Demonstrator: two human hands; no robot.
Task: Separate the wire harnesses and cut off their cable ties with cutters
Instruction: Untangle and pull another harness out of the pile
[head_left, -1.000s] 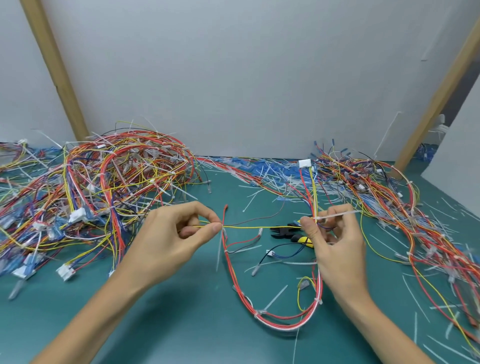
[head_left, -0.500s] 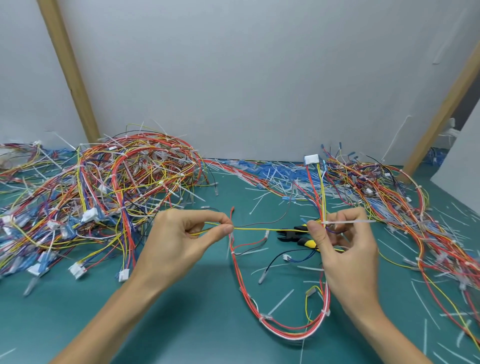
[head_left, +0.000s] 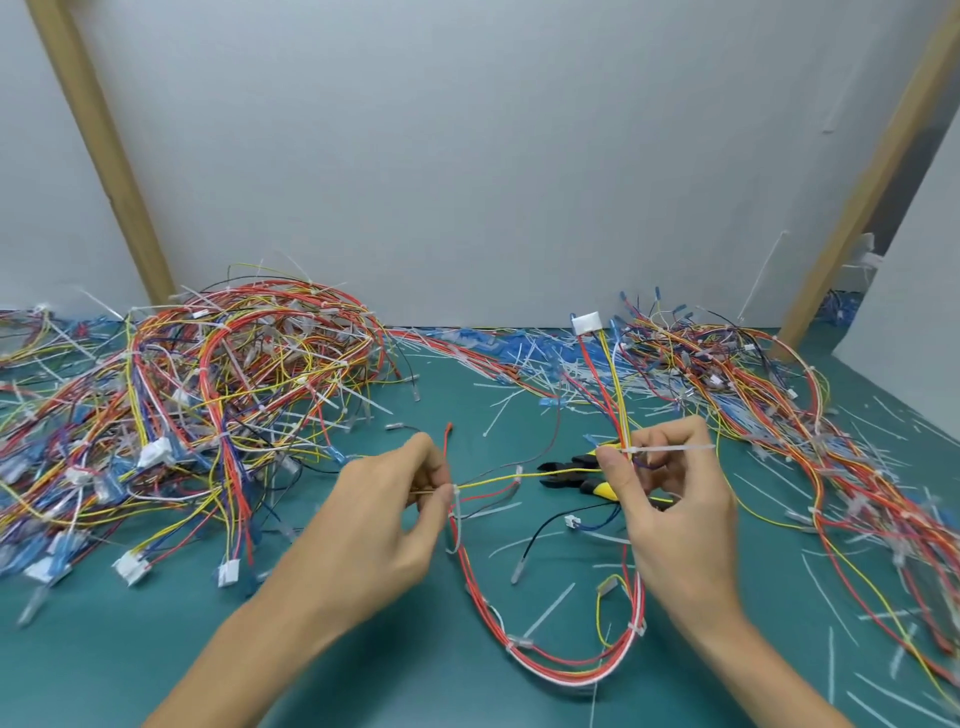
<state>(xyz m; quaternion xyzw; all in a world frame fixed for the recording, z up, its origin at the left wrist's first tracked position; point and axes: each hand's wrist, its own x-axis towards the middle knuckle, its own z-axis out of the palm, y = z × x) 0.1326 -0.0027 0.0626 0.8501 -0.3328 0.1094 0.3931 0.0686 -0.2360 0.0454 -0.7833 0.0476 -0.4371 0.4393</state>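
no readable text, labels, numbers or signs anywhere

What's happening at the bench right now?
A person holds one wire harness stretched between both hands above the green table. The left hand pinches its yellow wire; the right hand pinches the bundle at a white cable tie that sticks out sideways. The cutters lie on the table beyond the hands, untouched. Tangled harness piles sit on either side.
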